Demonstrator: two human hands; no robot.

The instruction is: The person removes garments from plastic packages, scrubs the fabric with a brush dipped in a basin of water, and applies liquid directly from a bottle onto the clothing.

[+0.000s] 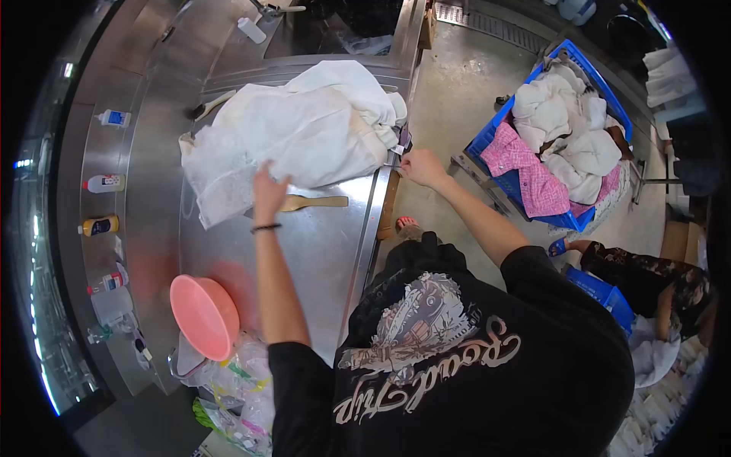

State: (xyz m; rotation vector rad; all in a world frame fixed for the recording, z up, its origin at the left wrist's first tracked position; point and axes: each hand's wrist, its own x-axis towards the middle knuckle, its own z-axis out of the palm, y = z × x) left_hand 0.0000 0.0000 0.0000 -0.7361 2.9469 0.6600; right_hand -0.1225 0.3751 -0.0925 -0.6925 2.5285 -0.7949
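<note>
A white garment lies spread and rumpled on the steel table. My left hand is over its near edge, fingers apart; whether they press the cloth I cannot tell. Beside that wrist lies a wooden handle, its other end hidden. At the table's right edge my right hand pinches something thin and dark by the garment, too small to name. Just above those fingers are a white label and a bit of dark cloth. A second wooden-handled tool lies at the garment's far left.
A pink basin stands at the table's lower left, near clear plastic bags. Several bottles, one yellowish, line the left ledge. Rightward, a blue crate holds white and pink garments. Another person's leg shows at far right.
</note>
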